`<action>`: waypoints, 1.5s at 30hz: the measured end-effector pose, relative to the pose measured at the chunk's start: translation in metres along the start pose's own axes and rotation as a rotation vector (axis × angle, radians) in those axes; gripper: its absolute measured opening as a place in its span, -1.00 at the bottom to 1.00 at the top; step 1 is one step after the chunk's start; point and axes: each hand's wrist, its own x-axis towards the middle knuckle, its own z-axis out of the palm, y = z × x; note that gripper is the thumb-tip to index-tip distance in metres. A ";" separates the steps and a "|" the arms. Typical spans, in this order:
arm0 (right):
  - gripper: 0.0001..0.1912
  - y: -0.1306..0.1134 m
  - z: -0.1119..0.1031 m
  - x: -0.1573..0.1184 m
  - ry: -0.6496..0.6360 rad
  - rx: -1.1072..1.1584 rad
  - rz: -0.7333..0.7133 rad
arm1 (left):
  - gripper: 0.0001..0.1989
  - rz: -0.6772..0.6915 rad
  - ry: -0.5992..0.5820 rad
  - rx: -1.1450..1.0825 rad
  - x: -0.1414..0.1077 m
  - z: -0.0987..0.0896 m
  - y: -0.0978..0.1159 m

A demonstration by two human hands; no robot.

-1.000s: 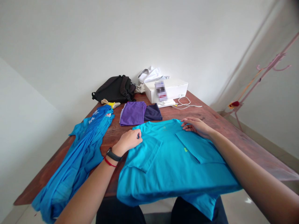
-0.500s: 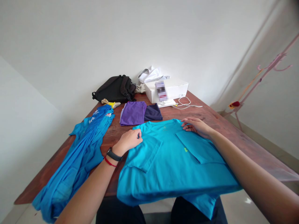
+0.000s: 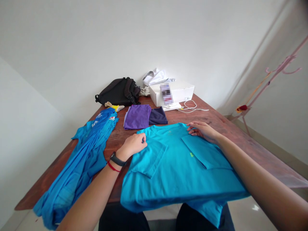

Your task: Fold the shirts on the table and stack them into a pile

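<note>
Inspection runs left to right across the frame. The wooden table (image 3: 47, 183) carries all items listed. At the left end lies a bright blue T-shirt (image 3: 80, 163), bunched lengthwise, with its lower end hanging past the table's near edge. Beyond it, at upper left of the table, sit a black backpack (image 3: 117, 92) and a small yellow and tan item (image 3: 114, 107). A folded purple shirt (image 3: 137, 117) and a folded navy cloth (image 3: 157, 116) lie side by side at top centre, touching. Behind them is a crumpled white cloth (image 3: 154, 77).

The left hand (image 3: 132, 146), with a black wristband (image 3: 117, 159) and a red cord (image 3: 113, 166) at the wrist, rests at the upper left edge of a teal T-shirt (image 3: 179, 166). Its grip is curled, fingers drawn together at the shirt's shoulder; whether it pinches the cloth cannot be told. The teal T-shirt lies at centre front, flat and face up, with both sleeves folded inward and its lower part hanging over the near table edge. The right hand (image 3: 202, 131) lies on the shirt's opposite shoulder, grip open, fingers slightly spread and flat on the cloth.

Upper right holds a white box (image 3: 178, 93) with a blurred label (image 3: 166, 93) and a white cable (image 3: 191, 106). A pink hanger rack (image 3: 281, 65) stands at far right, off the table.
</note>
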 end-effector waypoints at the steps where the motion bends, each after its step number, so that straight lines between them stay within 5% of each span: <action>1: -0.88 0.000 0.000 0.000 0.002 0.000 0.000 | -0.95 -0.001 -0.003 0.003 0.000 0.000 0.001; 23: -0.87 0.001 0.000 0.001 0.004 -0.024 0.000 | -0.79 -0.013 -0.034 0.017 -0.002 -0.006 0.001; 27: -0.87 -0.001 0.002 0.000 0.003 -0.039 0.000 | -0.73 -0.054 -0.092 0.000 -0.025 -0.018 0.002; 32: -0.90 -0.002 0.004 0.000 -0.003 -0.068 -0.006 | -0.70 -0.011 -0.106 -0.064 -0.090 -0.019 0.007; 37: -0.91 -0.002 0.005 0.001 0.004 -0.047 -0.010 | -0.90 -0.056 0.090 -0.201 -0.137 0.010 0.008; 45: -0.86 -0.003 0.007 0.003 0.022 -0.058 0.014 | -0.86 -0.064 0.419 -0.224 -0.151 0.045 -0.011</action>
